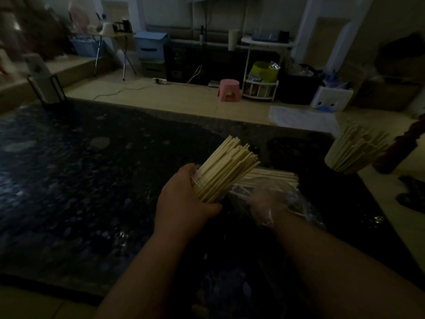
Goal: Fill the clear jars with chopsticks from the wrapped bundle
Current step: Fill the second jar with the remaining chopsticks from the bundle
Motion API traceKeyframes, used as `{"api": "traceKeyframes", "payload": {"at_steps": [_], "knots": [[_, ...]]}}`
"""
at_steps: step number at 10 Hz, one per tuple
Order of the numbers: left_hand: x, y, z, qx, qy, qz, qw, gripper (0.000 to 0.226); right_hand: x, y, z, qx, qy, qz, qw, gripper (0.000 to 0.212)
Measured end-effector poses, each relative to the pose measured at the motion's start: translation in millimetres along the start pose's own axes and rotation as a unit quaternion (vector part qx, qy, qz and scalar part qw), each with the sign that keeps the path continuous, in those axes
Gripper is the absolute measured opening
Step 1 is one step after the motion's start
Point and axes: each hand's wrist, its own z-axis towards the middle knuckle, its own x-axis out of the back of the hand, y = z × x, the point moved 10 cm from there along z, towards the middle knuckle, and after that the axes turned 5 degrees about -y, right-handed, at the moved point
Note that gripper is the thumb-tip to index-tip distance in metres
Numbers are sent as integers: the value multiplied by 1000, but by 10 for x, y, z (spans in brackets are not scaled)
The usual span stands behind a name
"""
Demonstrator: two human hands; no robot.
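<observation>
The left hand has its grip closed round a clear cylindrical jar packed with pale wooden chopsticks. The jar is tilted toward 1 o'clock, just below frame centre. At 4 o'clock the right hand lies under crinkled clear plastic on the wrapped chopstick bundle; its grip cannot be determined. A second filled clear jar stands at 3 o'clock on the dark speckled tabletop. A pink plastic stool sits at 12 o'clock.
</observation>
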Motion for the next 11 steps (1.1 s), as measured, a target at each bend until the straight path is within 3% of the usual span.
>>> {"api": "traceKeyframes", "payload": {"at_steps": [1,3,4,5,6,7,8,10,11], "knots": [[25,15,-39,0,5,6,1000,99,124,-30,-284,9,39,22,999,26],[94,81,-116,-7,16,1,1000,98,-22,-50,-506,39,18,-136,990,55],[104,118,-158,-11,15,6,1000,98,83,-134,-731,27,54,-51,997,69],[113,174,-209,-17,9,14,1000,98,106,-231,-955,47,45,-78,995,57],[118,218,-262,-11,1,25,1000,106,12,-162,-1152,35,36,-64,997,59],[111,220,-308,9,-8,26,1000,114,-23,-123,-1361,27,69,-49,996,44],[84,224,-355,11,-20,34,999,107,-21,-122,-1593,58,92,-74,991,31],[110,286,-454,-13,-7,86,996,88,68,-120,-2067,100,25,-57,993,28],[115,333,-496,-30,-5,70,997,82,363,-140,-2324,127,78,-29,988,12]]}}
